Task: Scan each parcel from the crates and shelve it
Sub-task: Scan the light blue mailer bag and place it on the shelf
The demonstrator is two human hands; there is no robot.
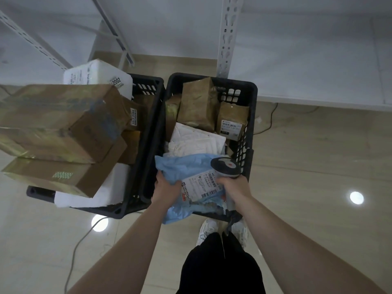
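While the left hand pinches the blue parcel above the right crate, label up for reading, the right hand closes its grip on the scanner, aimed at the barcode.

Bare forearms, no sleeves; black trousers below; white chunky trainers just beneath the black crate's near rim.

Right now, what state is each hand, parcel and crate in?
Left hand: grips the blue mailer's edge.
Right hand: holds the scanner, head over the label.
Blue mailer: crumpled, label facing up, over the right crate.
Right crate: partly filled.
Left crate: piled above its rim.
Shelf: bare where visible.
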